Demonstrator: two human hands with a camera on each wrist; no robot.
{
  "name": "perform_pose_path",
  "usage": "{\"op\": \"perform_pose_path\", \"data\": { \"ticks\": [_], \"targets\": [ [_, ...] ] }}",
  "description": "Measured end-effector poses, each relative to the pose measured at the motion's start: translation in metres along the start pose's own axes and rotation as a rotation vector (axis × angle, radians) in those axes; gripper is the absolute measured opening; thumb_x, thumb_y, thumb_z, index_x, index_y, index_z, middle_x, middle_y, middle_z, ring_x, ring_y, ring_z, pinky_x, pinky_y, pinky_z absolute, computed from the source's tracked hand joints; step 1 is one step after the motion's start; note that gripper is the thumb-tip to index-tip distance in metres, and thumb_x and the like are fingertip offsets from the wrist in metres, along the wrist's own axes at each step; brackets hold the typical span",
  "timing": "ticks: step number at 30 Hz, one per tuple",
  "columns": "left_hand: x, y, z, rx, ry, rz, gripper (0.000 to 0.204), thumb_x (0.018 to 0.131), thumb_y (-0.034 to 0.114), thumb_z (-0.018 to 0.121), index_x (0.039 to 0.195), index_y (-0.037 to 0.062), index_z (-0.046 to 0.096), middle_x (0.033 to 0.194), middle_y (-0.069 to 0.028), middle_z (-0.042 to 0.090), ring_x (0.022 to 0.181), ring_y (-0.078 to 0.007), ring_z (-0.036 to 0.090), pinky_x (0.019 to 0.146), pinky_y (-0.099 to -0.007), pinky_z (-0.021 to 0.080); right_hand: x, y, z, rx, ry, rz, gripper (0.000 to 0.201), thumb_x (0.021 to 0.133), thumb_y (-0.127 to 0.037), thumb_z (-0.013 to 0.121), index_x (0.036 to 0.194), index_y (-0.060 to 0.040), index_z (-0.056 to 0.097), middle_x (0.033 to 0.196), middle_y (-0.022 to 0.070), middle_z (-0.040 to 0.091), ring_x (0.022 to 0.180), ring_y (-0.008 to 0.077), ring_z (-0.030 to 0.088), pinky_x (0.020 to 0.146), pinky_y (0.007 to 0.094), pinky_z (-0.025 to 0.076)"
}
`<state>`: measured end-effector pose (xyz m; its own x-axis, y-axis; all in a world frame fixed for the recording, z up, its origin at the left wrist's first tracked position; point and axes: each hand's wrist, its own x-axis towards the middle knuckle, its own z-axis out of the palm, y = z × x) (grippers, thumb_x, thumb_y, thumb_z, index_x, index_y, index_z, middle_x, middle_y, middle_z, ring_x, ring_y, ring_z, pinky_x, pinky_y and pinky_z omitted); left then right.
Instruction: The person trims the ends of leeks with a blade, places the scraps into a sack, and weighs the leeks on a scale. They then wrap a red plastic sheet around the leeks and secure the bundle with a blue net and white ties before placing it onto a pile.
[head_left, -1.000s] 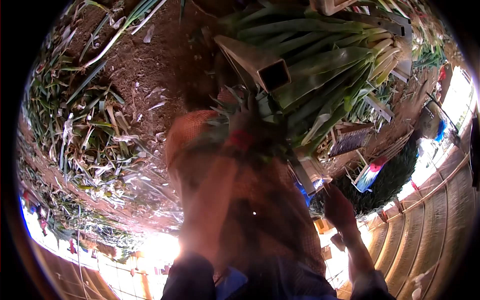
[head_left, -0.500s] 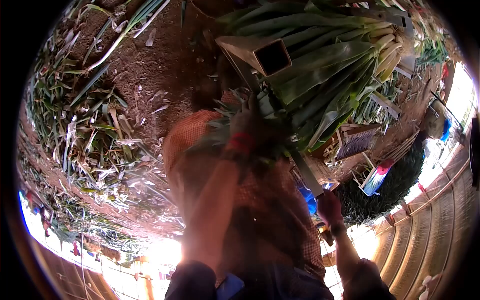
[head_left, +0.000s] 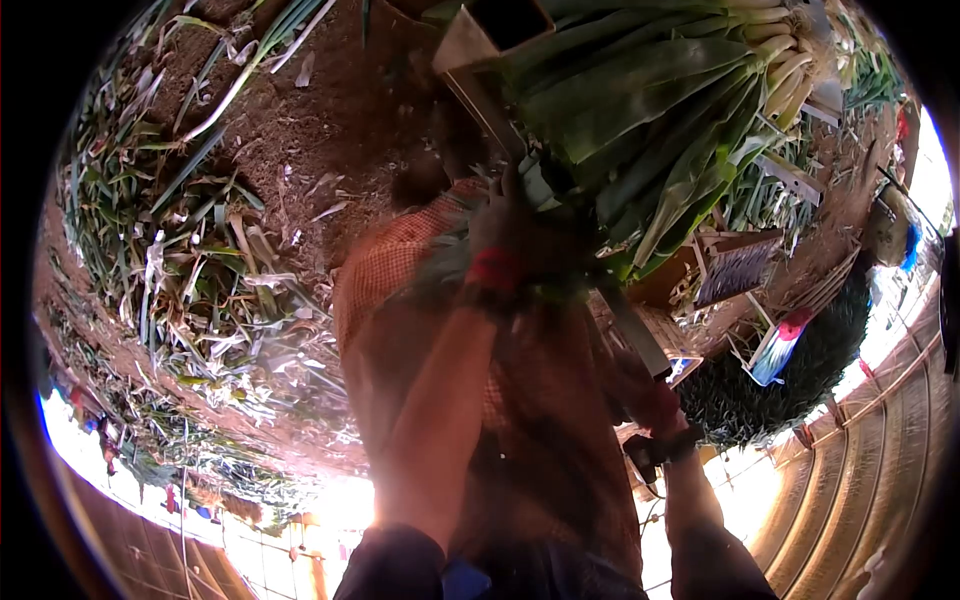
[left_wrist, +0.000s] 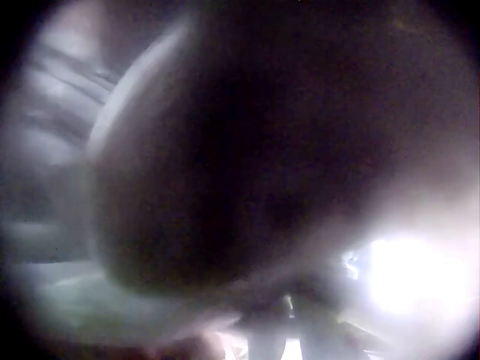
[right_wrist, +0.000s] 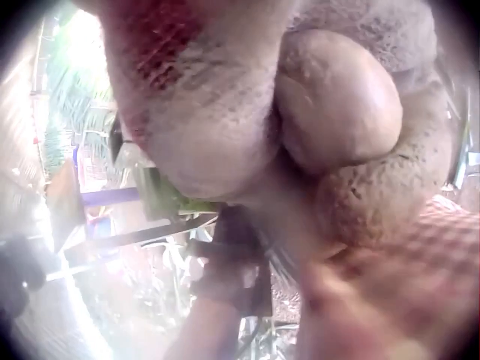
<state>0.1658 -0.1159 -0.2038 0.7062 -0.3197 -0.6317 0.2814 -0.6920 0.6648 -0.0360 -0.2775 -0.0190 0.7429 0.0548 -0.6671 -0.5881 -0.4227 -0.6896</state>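
My left hand (head_left: 497, 230) grips the leafy ends of a bundle of leeks (head_left: 640, 110), whose pale root ends point to the upper right. Cut-looking leaf tips (head_left: 450, 245) stick out to the left of that hand. Below and to its right, my right hand (head_left: 640, 395) holds a knife by its handle. The broad blade (head_left: 635, 335) points up and left, its tip close to the leaves. Curled fingers and the thumb (right_wrist: 341, 101) fill much of the right wrist view. In the left wrist view the hand (left_wrist: 225, 165) is a dark blur.
A hollow wooden beam (head_left: 490, 35) with a metal strip stands beside the leeks. An orange mesh cloth (head_left: 385, 265) covers the lap. Leaf scraps (head_left: 200, 290) litter the soil at left. A wooden crate (head_left: 740, 265) and a dark green heap (head_left: 800, 385) lie at right.
My right hand and the knife have moved left, closer to the leafy ends. The left hand keeps its hold with little movement. The leeks and beam sit higher in the head view.
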Motion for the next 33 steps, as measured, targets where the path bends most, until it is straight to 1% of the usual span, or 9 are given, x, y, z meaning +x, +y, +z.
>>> {"op": "perform_pose_path", "data": {
  "ticks": [3, 9, 12, 18, 20, 21, 24, 32, 33],
  "targets": [
    [-0.003, 0.009, -0.013, -0.002, -0.076, -0.077, 0.109, 0.062, 0.053, 0.089, 0.148, 0.0065, 0.04, 0.136, -0.0291, 0.055, 0.118, -0.0463, 0.06, 0.094, -0.0508, 0.053, 0.02, -0.034, -0.013, -0.487, -0.107, -0.228, 0.027, 0.083, -0.006, 0.07, 0.11, -0.0093, 0.07, 0.109, 0.0143, 0.062, 0.101, 0.0321, 0.063, 0.079, 0.0397, 0.054],
    [-0.02, -0.02, 0.003, -0.33, -0.092, -0.133, 0.083, 0.067, 0.037, 0.091, 0.136, 0.0062, 0.054, 0.126, -0.018, 0.065, 0.116, -0.0311, 0.065, 0.095, -0.0421, 0.053, 0.018, -0.059, -0.029, -0.352, -0.41, 0.009, 0.012, 0.082, -0.011, 0.07, 0.093, -0.0071, 0.066, 0.092, 0.0129, 0.059, 0.086, 0.0324, 0.064, 0.068, 0.0426, 0.052],
    [-0.038, -0.029, 0.001, -0.427, -0.001, -0.172, 0.093, 0.062, 0.047, 0.09, 0.137, 0.0066, 0.053, 0.121, -0.0199, 0.068, 0.111, -0.0339, 0.067, 0.093, -0.0446, 0.054, 0.025, -0.069, -0.03, -0.251, -0.508, 0.245, 0.008, 0.085, -0.013, 0.067, 0.087, -0.006, 0.063, 0.086, 0.014, 0.057, 0.08, 0.033, 0.063, 0.064, 0.0436, 0.05],
    [-0.082, -0.021, -0.003, -0.546, 0.194, -0.204, 0.105, 0.055, 0.063, 0.088, 0.135, 0.0075, 0.052, 0.112, -0.021, 0.071, 0.103, -0.0372, 0.07, 0.089, -0.0473, 0.055, 0.025, -0.082, -0.04, -0.643, -0.588, -0.372, 0.01, 0.084, -0.012, 0.065, 0.09, -0.0044, 0.063, 0.085, 0.0165, 0.058, 0.069, 0.0324, 0.062, 0.055, 0.0433, 0.049],
    [-0.104, -0.029, -0.015, -0.516, 0.309, -0.247, 0.102, 0.055, 0.064, 0.088, 0.133, 0.0079, 0.053, 0.111, -0.0192, 0.072, 0.101, -0.0362, 0.071, 0.088, -0.0461, 0.055, 0.012, -0.066, -0.043, -0.637, -0.539, -0.059, 0.019, 0.095, -0.016, 0.061, 0.105, -0.0008, 0.066, 0.089, 0.023, 0.067, 0.081, 0.0396, 0.069, 0.066, 0.0454, 0.054],
    [-0.125, -0.036, -0.018, -0.496, 0.359, -0.29, 0.101, 0.055, 0.065, 0.088, 0.131, 0.008, 0.054, 0.11, -0.0182, 0.072, 0.101, -0.0357, 0.071, 0.087, -0.0455, 0.056, 0.025, -0.096, -0.038, -0.714, -0.649, -0.257, 0.032, 0.093, -0.021, 0.063, 0.117, -0.0007, 0.065, 0.089, 0.027, 0.068, 0.082, 0.0434, 0.069, 0.07, 0.0487, 0.054],
    [-0.162, -0.044, -0.023, -0.378, 0.355, -0.42, 0.099, 0.054, 0.07, 0.085, 0.125, 0.0079, 0.056, 0.112, -0.0162, 0.07, 0.101, -0.0345, 0.07, 0.085, -0.0448, 0.056, 0.021, -0.141, -0.017, -0.644, -0.675, 0.243, 0.034, 0.093, -0.023, 0.061, 0.12, -0.001, 0.064, 0.081, 0.0245, 0.069, 0.079, 0.04, 0.071, 0.068, 0.0451, 0.054],
    [-0.327, -0.092, 0.01, -0.633, 0.575, -0.666, 0.107, 0.054, 0.071, 0.084, 0.131, 0.0032, 0.054, 0.121, -0.0204, 0.067, 0.109, -0.0378, 0.066, 0.093, -0.0455, 0.053, -0.039, -0.169, 0.073, -0.899, -0.871, 0.482, 0.034, 0.091, -0.024, 0.062, 0.112, 0.002, 0.065, 0.072, 0.0185, 0.069, 0.072, 0.0352, 0.072, 0.065, 0.0448, 0.053],
    [-0.352, -0.099, 0.016, -0.693, 0.543, -0.717, 0.111, 0.054, 0.072, 0.084, 0.133, 0.0001, 0.054, 0.121, -0.0226, 0.067, 0.108, -0.0375, 0.068, 0.092, -0.0445, 0.054, -0.048, -0.159, 0.078, -0.919, -0.958, 0.377, 0.032, 0.092, -0.021, 0.061, 0.113, 0.0019, 0.065, 0.071, 0.0138, 0.068, 0.063, 0.0256, 0.068, 0.058, 0.0392, 0.052]
  ]
}}
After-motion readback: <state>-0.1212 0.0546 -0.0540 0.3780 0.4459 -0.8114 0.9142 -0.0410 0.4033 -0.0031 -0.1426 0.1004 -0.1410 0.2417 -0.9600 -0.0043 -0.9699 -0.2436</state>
